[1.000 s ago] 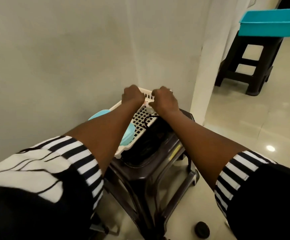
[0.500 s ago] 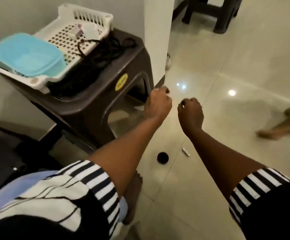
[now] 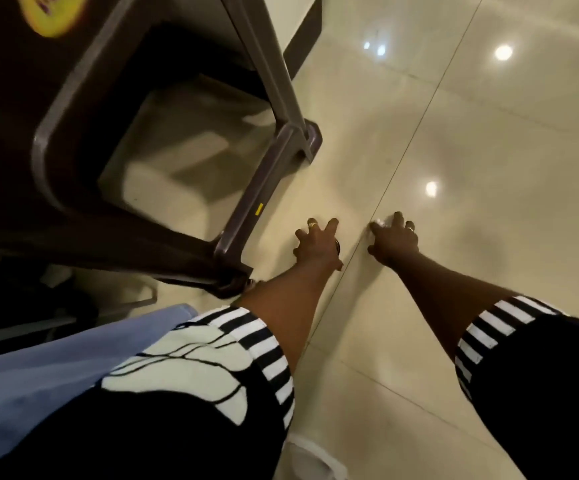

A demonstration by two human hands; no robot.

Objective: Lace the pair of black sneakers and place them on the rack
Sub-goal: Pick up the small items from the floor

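Both hands reach down to the tiled floor [image 3: 489, 237] at mid-frame: left hand [image 3: 315, 245] with fingers spread wide, right hand [image 3: 393, 242] fingers spread over a small blurred object [image 3: 380, 222]. No sneakers in view; dark stool [image 3: 142, 116] upper left.

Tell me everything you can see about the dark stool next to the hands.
The stool is dark brown, looks like moulded plastic, and fills the upper left of the view. A round yellow sticker sits near its top edge, and a small yellow label is on one leg. Its side has a large opening through which the pale floor shows. Its legs stand on the tiles. The left hand reaches down beside the nearest leg without touching it.
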